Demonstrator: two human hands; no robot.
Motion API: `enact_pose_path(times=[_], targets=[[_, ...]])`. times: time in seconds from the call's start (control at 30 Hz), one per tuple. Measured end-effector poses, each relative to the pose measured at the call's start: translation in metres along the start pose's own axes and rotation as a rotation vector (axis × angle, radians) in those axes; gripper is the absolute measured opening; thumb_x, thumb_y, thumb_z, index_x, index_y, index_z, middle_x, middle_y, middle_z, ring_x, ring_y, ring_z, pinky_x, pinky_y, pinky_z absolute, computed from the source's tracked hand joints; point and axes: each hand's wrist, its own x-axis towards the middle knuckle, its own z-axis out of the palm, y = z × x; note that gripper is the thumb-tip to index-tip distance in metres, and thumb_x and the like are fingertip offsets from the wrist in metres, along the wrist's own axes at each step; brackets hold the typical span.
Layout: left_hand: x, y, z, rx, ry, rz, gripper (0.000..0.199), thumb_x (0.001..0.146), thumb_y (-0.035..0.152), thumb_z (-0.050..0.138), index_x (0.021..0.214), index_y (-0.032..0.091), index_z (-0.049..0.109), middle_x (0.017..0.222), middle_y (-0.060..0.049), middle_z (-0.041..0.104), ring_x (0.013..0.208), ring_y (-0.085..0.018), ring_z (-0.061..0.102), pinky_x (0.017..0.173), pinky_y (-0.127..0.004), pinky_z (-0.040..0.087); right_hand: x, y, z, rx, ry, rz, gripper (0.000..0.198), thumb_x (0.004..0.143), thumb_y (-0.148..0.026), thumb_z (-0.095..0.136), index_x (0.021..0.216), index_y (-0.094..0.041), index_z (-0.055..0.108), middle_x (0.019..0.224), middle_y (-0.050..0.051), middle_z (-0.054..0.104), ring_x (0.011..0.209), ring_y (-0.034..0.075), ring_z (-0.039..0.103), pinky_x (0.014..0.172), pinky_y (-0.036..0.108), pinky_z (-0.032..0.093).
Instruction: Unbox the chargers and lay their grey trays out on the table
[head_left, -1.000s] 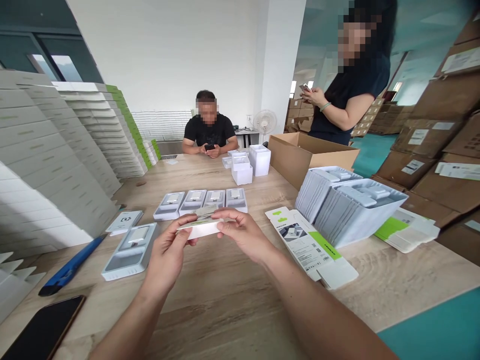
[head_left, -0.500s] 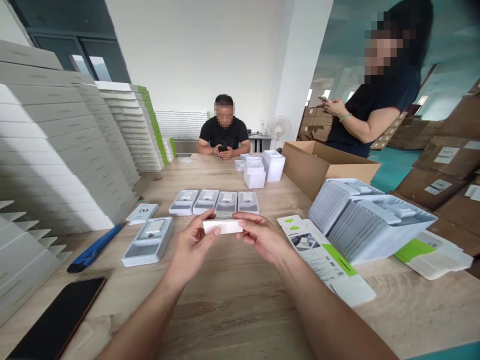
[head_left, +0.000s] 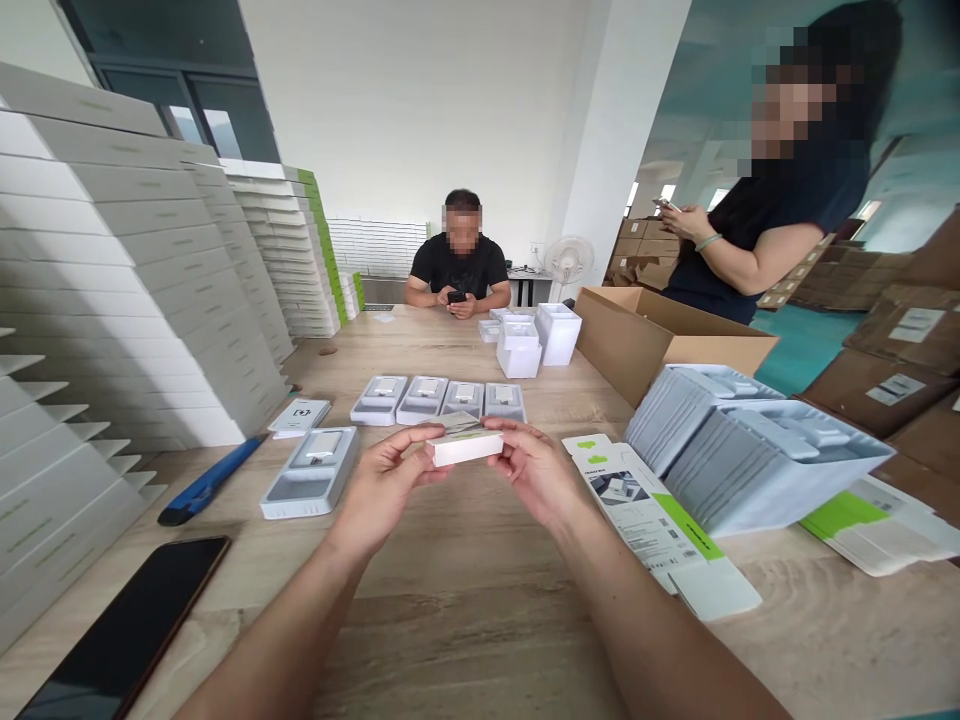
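Observation:
A small white box is held between my two hands above the table, its narrow white side toward me and part of its printed top in sight. My left hand grips the left end, thumb low on the near side. At the right end, my right hand has its fingers closed on the box. Beyond the hands stands a row of grey trays, each with a white item in it. Left of my left hand lies another grey tray with a white piece in its upper compartment.
On the left are a blue cutter, a phone, booklets and tall stacks of white boxes. Flattened printed cartons, nested grey trays and a cardboard box stand right. Two people hold phones.
The box in my hands has tilted, so its printed top shows more and its right end sits higher. The whole view has shifted slightly, moving the surroundings rightward.

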Motion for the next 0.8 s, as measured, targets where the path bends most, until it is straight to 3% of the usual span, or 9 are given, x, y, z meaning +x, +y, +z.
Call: enact_pose_path(times=[0.13,0.3,0.4,0.5,0.67,0.8], targets=[[0.0,-0.002,0.002,0.01,0.03,-0.01,0.043,0.07,0.045,0.079,0.101,0.016,0.071,0.113,-0.007,0.07,0.086,-0.022,0.071,0.084,-0.042,0.061,0.003,0.004,-0.001,0.031,0.066,0.021,0.02,0.059,-0.019,0.067,0.077,-0.016,0.077,0.091,0.004,0.073,0.066,0.011,0.056,0.052,0.022,0.039],[-0.001,-0.001,0.004,0.021,-0.007,-0.005,0.052,0.071,0.047,0.078,0.11,0.014,0.07,0.113,-0.01,0.071,0.085,-0.025,0.072,0.087,-0.047,0.061,0.004,0.001,-0.003,0.014,-0.012,-0.002,0.028,0.061,-0.024,0.073,0.088,-0.015,0.076,0.08,0.003,0.07,0.058,0.008,0.051,0.049,0.022,0.032],[-0.003,-0.001,0.007,0.048,-0.005,0.024,0.048,0.072,0.048,0.077,0.108,0.016,0.073,0.126,-0.011,0.066,0.09,-0.025,0.071,0.088,-0.044,0.061,0.004,-0.001,-0.003,-0.033,-0.003,-0.017,0.03,0.06,-0.026,0.076,0.088,-0.016,0.075,0.077,0.0,0.068,0.056,0.007,0.05,0.048,0.022,0.027],[-0.006,-0.002,0.012,0.081,-0.011,0.057,0.045,0.072,0.048,0.076,0.106,0.019,0.074,0.131,-0.01,0.063,0.101,-0.028,0.068,0.087,-0.042,0.061,0.004,0.001,0.0,-0.044,0.079,-0.026,0.027,0.059,-0.025,0.074,0.085,-0.017,0.074,0.071,-0.002,0.066,0.056,0.007,0.047,0.052,0.022,0.03],[-0.002,-0.009,0.012,0.16,0.091,0.084,0.041,0.071,0.044,0.08,0.104,0.021,0.073,0.114,-0.007,0.071,0.071,-0.019,0.07,0.076,-0.037,0.06,-0.001,0.009,0.01,-0.114,0.148,-0.047,0.022,0.062,-0.026,0.072,0.083,-0.019,0.072,0.073,-0.002,0.066,0.057,0.009,0.048,0.057,0.024,0.035],[0.003,-0.011,0.003,0.121,0.165,0.123,0.033,0.077,0.046,0.073,0.098,0.02,0.071,0.107,-0.004,0.071,0.069,-0.015,0.064,0.067,-0.031,0.058,-0.008,0.006,0.013,-0.158,0.018,-0.057,0.025,0.068,-0.032,0.073,0.09,-0.02,0.073,0.082,0.0,0.068,0.056,0.007,0.049,0.055,0.023,0.034]])
